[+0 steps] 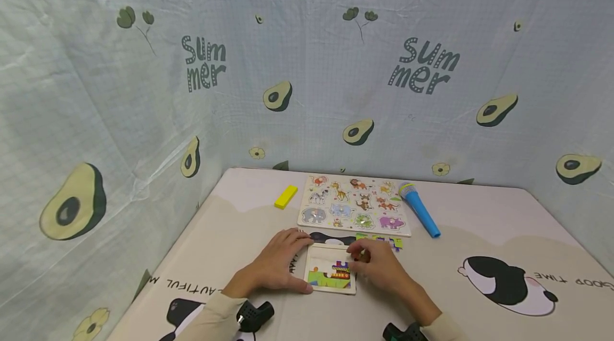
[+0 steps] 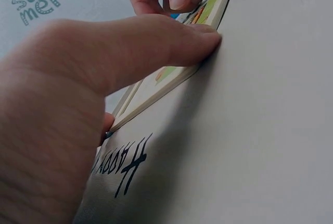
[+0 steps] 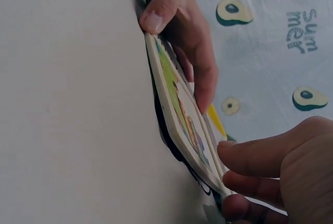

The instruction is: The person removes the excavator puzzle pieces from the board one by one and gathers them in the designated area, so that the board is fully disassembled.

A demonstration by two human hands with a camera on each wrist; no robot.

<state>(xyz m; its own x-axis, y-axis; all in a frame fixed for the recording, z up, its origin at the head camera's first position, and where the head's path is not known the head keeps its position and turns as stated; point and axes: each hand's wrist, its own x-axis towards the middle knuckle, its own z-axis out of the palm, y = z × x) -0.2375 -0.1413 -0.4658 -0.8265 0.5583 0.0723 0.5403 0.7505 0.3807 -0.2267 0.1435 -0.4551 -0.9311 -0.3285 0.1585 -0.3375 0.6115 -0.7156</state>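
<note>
Fingers (image 1: 293, 238) of the left hand (image 1: 275, 261) hold the puzzle tray (image 1: 323, 260) by its left side on the worktop (image 1: 331, 319), those of the right hand (image 1: 379, 261) bent at its right edge, whether pinching anything I cannot tell.

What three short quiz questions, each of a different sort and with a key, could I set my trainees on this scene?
1. Short answer: which hand's fingers grip the left side of the square, pale-rimmed puzzle tray?
2. True or false: picture pieces cover the tray's whole inside.
3. Multiple choice: what lies by the right edge of the pale, rectangular animal-picture board?
A. yellow oblong block
B. blue toy microphone
C. puzzle tray

Key:
1. The left hand.
2. False; a bare white area shows.
3. B.
</note>
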